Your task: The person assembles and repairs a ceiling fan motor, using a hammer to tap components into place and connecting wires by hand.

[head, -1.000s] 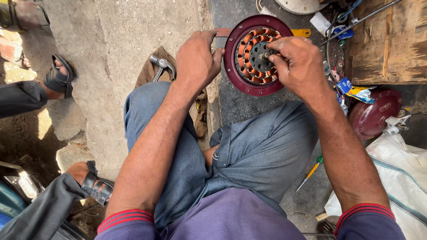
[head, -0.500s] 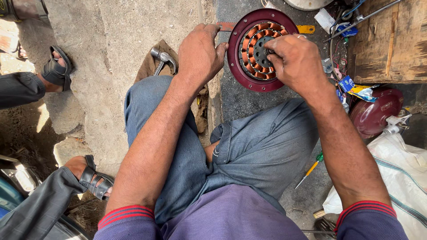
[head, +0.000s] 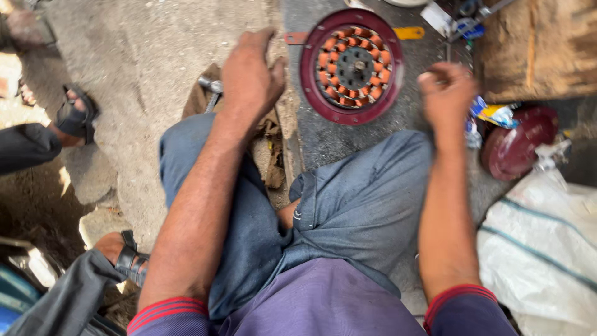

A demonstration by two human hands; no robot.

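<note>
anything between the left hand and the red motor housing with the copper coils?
In the head view, only bare grey ground separates the left hand from the round red motor housing. The hand touches nothing of it.

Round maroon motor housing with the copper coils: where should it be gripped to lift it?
Grip the maroon motor housing by its outer rim, one hand on each side. It lies flat, face up, with the copper coils and centre shaft exposed, so keep fingers off those. The left hand is nearest its left edge.
</note>
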